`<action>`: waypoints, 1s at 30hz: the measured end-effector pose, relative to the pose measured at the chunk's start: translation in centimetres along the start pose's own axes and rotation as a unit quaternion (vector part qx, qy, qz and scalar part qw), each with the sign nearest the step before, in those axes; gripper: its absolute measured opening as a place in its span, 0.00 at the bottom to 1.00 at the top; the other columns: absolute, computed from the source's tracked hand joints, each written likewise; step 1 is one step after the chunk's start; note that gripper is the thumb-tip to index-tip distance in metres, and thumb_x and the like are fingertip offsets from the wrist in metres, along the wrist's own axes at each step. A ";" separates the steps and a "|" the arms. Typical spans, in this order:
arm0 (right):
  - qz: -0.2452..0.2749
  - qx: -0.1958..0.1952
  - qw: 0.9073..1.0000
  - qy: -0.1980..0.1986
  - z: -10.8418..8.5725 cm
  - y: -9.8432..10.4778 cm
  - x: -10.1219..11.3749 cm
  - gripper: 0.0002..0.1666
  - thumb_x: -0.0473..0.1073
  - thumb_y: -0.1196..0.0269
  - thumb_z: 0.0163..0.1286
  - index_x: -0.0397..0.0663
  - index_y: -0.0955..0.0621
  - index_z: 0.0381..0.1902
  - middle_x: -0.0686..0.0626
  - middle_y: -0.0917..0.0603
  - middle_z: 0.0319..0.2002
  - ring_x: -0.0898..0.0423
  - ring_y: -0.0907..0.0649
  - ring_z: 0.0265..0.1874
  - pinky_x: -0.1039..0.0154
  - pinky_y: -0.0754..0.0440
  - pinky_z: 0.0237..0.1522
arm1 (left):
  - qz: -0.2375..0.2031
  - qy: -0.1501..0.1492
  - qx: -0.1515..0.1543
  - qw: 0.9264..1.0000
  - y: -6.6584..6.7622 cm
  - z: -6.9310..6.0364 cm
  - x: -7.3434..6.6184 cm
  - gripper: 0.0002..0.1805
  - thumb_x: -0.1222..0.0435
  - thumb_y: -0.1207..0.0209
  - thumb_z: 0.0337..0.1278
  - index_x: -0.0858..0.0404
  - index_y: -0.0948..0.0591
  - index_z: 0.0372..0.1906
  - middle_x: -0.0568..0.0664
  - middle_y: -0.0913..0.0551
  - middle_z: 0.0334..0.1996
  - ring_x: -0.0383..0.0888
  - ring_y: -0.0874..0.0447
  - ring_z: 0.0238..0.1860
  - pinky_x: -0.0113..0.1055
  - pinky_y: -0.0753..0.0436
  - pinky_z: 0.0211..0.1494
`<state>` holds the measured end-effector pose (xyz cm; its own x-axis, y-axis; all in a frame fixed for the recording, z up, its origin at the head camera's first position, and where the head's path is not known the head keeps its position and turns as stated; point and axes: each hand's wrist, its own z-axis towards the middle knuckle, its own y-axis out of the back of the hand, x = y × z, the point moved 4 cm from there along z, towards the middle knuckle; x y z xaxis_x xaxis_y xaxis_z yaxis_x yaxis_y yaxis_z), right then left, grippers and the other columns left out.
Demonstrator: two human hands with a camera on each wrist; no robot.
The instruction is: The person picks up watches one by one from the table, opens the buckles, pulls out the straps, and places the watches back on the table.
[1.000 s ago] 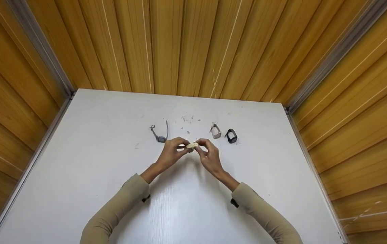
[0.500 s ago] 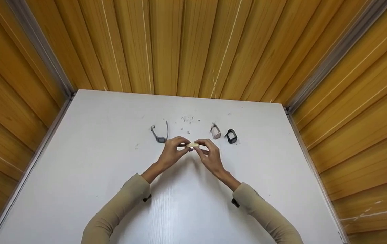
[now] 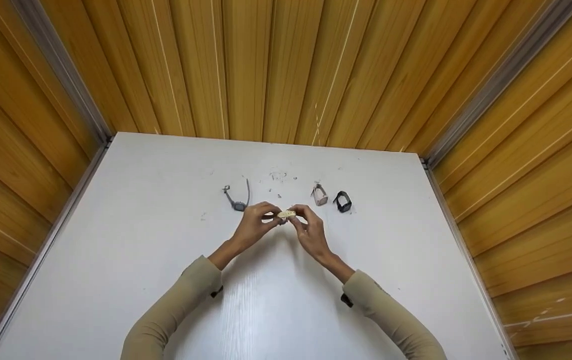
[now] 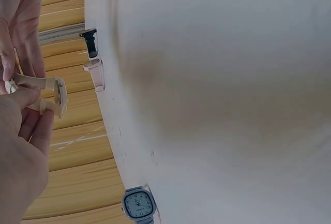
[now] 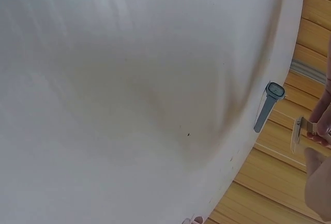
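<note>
A cream wristwatch (image 3: pixel 286 214) is held between my hands above the white table. Its strap is bent round into a loop, with the case at one end in the left wrist view (image 4: pixel 61 98). My left hand (image 3: pixel 251 224) pinches the strap between thumb and fingers. Opposite it, my right hand (image 3: pixel 312 235) also pinches the strap with thumb and forefinger. The fingers cover the strap ends, so I cannot tell whether they are fastened. Just beyond my left hand lies a grey-blue wristwatch (image 3: pixel 238 205), its strap spread out.
On the white table (image 3: pixel 165 200), a pink wristwatch (image 3: pixel 320 196) and a black wristwatch (image 3: pixel 343 201) stand looped to the right, beyond my right hand. Small dark marks (image 3: pixel 278 176) dot the far middle of the tabletop. Wood-patterned panels (image 3: pixel 245 70) rise behind and at both sides.
The cream wristwatch has turned slightly in my fingers, levelling and then tilting again. Both hands stay almost in the same place, and the other watches have not moved.
</note>
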<state>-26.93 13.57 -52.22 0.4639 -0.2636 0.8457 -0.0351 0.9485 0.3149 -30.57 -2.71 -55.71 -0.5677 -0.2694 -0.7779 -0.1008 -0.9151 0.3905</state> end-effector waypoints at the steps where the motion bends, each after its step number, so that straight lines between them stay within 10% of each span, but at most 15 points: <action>1: 0.004 0.001 1.000 -0.001 0.0 0.0 0.0 0.12 0.24 0.40 0.71 0.22 0.23 0.50 0.29 0.17 0.48 0.34 0.15 0.52 0.53 0.11 0.52 | -0.002 0.000 -0.002 1.000 0.0 0.0 0.0 0.06 0.74 0.30 0.57 0.68 0.12 0.40 0.56 0.11 0.39 0.51 0.10 0.45 0.33 0.11 0.51; 30: -0.028 0.011 0.999 0.034 0.2 -0.1 0.2 0.12 0.22 0.34 0.64 0.24 0.19 0.45 0.31 0.16 0.44 0.34 0.14 0.49 0.58 0.11 0.49 | 0.019 0.004 -0.007 1.000 0.1 -0.3 0.4 0.05 0.73 0.31 0.59 0.68 0.12 0.40 0.57 0.11 0.40 0.51 0.10 0.46 0.32 0.12 0.52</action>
<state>-27.04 13.35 -51.99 0.5244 -0.3031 0.7957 -0.0268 0.9282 0.3712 -30.60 -2.99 -56.12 -0.5650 -0.3066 -0.7660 -0.0680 -0.9079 0.4135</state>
